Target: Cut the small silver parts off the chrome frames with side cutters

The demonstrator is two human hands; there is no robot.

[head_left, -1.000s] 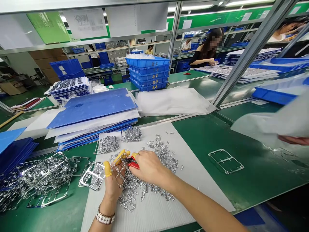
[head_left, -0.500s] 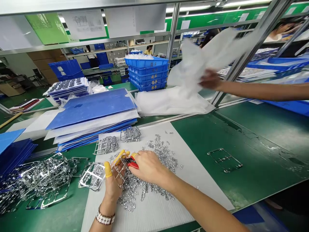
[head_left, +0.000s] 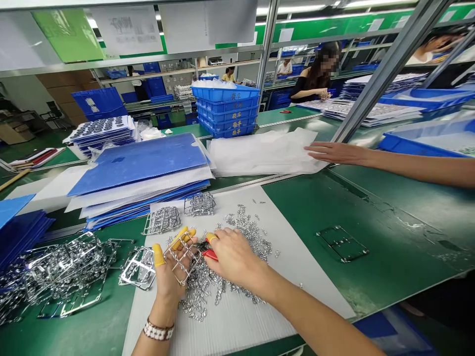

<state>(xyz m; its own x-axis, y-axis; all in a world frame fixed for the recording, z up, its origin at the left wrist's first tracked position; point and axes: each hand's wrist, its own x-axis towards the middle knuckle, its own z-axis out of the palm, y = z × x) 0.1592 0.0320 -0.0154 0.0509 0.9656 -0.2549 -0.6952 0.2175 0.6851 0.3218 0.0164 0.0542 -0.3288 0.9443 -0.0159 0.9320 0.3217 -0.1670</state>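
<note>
If the cutters slip: the red-handled cutters (head_left: 210,254), mostly hidden in the right hand (head_left: 233,257), could nick the left hand (head_left: 168,279), which is very close; a hurried or loose grip would be the likely cause.
If the frame twists: the chrome runner frame (head_left: 183,257) could catch on the loose chrome parts (head_left: 198,296) and scatter them.
Frame: it lies across the left palm, above the pile, just beside the cutters' tip.
Fingers: the left ones, two in yellow finger cots (head_left: 159,255), curl around the frame; the right ones clench the cutters.
Underneath: a white corrugated plastic sheet (head_left: 237,321) bears the pile.
Beside: a heap of chrome frames (head_left: 63,267) lies on the green bench (head_left: 389,222).
Farther right: another person's hand (head_left: 339,153) touches white plastic bags (head_left: 263,151).
</note>
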